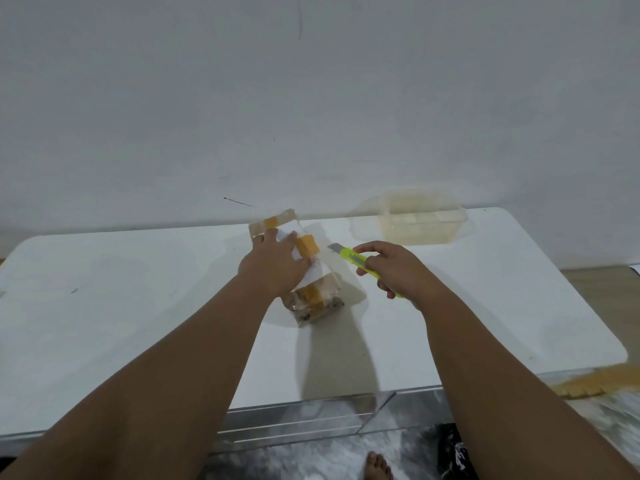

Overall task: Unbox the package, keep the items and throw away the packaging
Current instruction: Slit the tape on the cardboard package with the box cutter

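A long package point(313, 299) wrapped in clear plastic with orange tape bands and a white label lies on the white table point(138, 306), running from the far middle toward me. My left hand point(277, 265) presses flat on its middle, fingers spread over the label. My right hand point(394, 268) grips a yellow-green utility knife point(356, 258), its blade out and pointing left toward the package, a short gap from the wrap.
A clear plastic container point(420, 216) stands at the table's far right by the white wall. A tan woven object point(595, 382) lies past the table's near right corner. My bare foot point(377, 465) is on the marbled floor below.
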